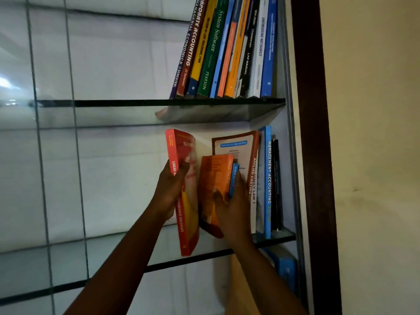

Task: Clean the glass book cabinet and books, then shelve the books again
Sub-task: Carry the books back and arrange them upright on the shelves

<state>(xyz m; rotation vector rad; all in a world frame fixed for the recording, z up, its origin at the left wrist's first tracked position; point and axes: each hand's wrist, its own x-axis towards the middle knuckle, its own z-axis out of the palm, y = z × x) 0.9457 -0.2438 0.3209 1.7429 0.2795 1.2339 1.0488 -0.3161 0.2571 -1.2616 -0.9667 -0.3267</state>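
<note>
The upper glass shelf (113, 103), above both hands, bears a row of books (227, 53) leaning toward the right side. On the lower glass shelf (281, 236) the left hand (170, 189) grips a red book (185, 223) and the right hand (234, 208) grips an orange book (213, 178). Just right of that hand stand a brown-bordered book (250, 160), a blue book (266, 178) and black books (277, 183).

Looks like a home study corner or a student's room. Shows glass shelves (159, 103) inside a dark wooden frame (311, 133), set beside a plain cream painted wall (375, 110) and backed by pale tiles (52, 64). Holds college textbooks (227, 48) standing spine-out: corporate accounting, managerial economics, system software, engineering mechanics, a chemistry lab manual, management accounting, family law.
</note>
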